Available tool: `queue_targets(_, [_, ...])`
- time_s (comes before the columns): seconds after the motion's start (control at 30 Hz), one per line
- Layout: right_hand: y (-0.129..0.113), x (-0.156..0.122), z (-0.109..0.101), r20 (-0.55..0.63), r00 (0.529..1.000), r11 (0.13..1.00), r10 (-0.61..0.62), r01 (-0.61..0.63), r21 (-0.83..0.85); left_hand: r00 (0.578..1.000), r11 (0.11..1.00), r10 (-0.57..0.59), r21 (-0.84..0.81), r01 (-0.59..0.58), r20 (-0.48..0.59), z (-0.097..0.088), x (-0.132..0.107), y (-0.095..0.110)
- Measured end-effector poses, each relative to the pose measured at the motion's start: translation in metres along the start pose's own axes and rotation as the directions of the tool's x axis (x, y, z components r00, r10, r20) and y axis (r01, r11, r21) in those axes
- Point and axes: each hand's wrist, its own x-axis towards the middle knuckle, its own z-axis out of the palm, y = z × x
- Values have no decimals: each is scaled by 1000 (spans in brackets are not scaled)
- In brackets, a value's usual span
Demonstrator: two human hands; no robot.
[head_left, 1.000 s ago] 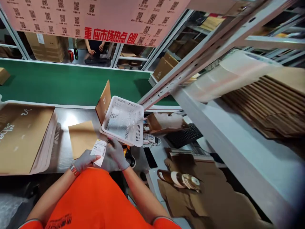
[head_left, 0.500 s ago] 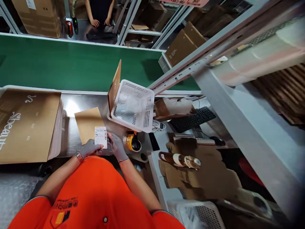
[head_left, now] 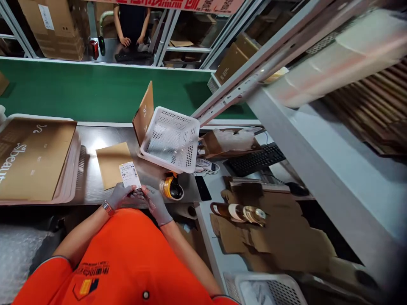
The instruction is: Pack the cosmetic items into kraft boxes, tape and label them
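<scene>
Both my hands wear grey gloves and meet at the near edge of a steel table [head_left: 92,140]. My left hand [head_left: 118,195] and my right hand [head_left: 153,202] are closed on the lower edge of a white printed label [head_left: 129,174]. The label stands over a flat brown envelope [head_left: 112,164] lying on the table. A white perforated basket [head_left: 170,140] sits tilted just beyond, with a brown card [head_left: 143,112] upright against its left side.
A yellow tape dispenser [head_left: 171,188] sits right of my hands. A stack of flat brown cartons [head_left: 30,156] lies at left. A green conveyor belt [head_left: 95,91] runs behind. Keyboard [head_left: 254,159], phone [head_left: 202,188] and cardboard scraps [head_left: 270,237] lie at right. Another person stands beyond the belt.
My hands with the label have drifted slightly left and the label now tilts left. The camera view has shifted a little; the basket sits where it was.
</scene>
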Motion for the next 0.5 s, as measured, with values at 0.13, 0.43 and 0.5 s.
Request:
queue_targets(0.13, [1, -10, -18, 17, 1000, 1000, -8, 7, 4, 1000, 1000, -6, -8, 6, 8, 19, -9, -10])
queue_targets(0.43, [16, -29, -49, -73, 995, 998, -68, 69, 11, 989, 942, 71, 336, -24, -129, 53, -25, -24])
queue_targets(0.5, [20, -32, -56, -107, 991, 997, -76, 75, -10, 937, 832, 284, 537, -136, -203, 59, -31, -22])
